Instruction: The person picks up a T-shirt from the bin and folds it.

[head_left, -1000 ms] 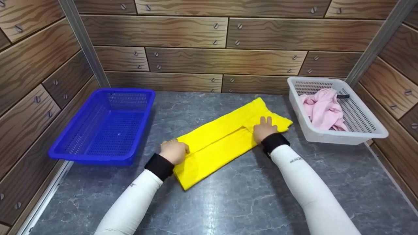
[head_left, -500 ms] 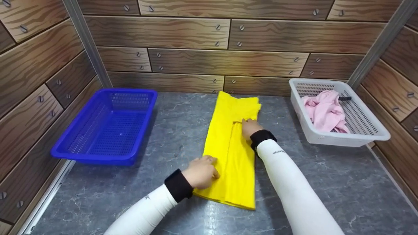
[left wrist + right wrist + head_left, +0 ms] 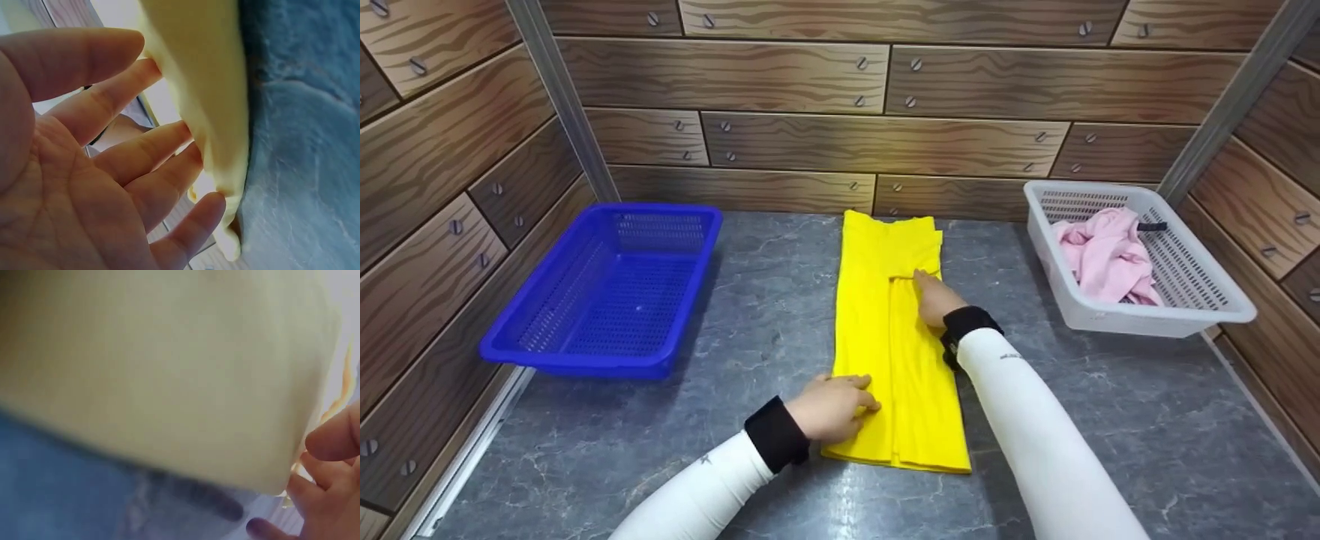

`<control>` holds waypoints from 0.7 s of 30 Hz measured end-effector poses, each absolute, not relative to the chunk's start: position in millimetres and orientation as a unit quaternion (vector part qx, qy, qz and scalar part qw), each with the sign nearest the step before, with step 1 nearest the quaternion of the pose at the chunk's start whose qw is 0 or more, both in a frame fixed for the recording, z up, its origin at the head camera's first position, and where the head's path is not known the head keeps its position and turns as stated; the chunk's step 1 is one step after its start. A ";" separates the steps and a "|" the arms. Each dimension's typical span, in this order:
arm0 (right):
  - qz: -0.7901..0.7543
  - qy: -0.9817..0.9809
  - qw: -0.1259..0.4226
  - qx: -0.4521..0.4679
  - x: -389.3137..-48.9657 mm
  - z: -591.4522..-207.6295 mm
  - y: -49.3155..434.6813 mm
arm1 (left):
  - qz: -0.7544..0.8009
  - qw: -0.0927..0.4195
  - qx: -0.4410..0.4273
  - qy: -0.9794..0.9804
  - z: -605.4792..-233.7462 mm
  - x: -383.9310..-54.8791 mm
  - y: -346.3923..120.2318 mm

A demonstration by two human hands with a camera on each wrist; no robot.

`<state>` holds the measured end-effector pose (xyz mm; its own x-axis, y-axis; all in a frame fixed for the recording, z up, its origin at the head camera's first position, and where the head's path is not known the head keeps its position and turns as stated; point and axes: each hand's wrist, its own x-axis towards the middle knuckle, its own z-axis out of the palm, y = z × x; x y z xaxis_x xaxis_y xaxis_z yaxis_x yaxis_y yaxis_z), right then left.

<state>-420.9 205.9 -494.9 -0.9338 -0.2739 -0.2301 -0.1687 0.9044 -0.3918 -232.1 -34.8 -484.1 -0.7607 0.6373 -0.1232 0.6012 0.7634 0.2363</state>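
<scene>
A yellow folded garment (image 3: pixel 866 315) lies lengthwise in the middle of the table, its long strip running from near me toward the back wall. A lengthwise seam and a cross edge show where its layers meet. On its near left part my left hand (image 3: pixel 831 409) rests with relaxed fingers. The left wrist view shows those fingers (image 3: pixel 152 149) spread, their tips touching the yellow fabric (image 3: pixel 211 95). My right hand (image 3: pixel 937 298) touches the right side beside the cross edge. In the right wrist view, its loosely bent fingers (image 3: pixel 337 436) meet the cloth's border, partly out of frame.
A blue perforated basket (image 3: pixel 690 300) stands on the left of the grey table (image 3: pixel 765 300). At the right, a white basket (image 3: pixel 1200 311) contains a crumpled pink cloth (image 3: pixel 1106 255). Wood-patterned walls (image 3: pixel 780 139) enclose the back and sides.
The yellow garment has turned from a slant to nearly straight away from me. My left hand has moved right and nearer; my right hand has shifted left along with it.
</scene>
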 end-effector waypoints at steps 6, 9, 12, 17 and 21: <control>-0.229 0.959 0.101 -0.133 -397.5 -491.6 223.2 | 0.088 0.105 0.333 0.933 -484.4 -231.5 -35.9; -0.232 0.955 0.082 -0.167 -368.2 -488.2 227.6 | 0.071 0.100 0.345 0.930 -482.6 -226.6 -37.0; -0.235 0.946 0.060 -0.215 -325.1 -486.6 226.6 | 0.048 0.085 0.369 0.924 -480.3 -216.2 -38.7; -0.225 0.931 0.036 -0.286 -246.5 -485.1 219.2 | 0.001 0.045 0.394 0.918 -479.0 -198.9 -38.7; -0.151 0.934 0.025 -0.324 -201.9 -486.6 211.6 | -0.036 0.001 0.389 0.920 -483.6 -192.0 -35.4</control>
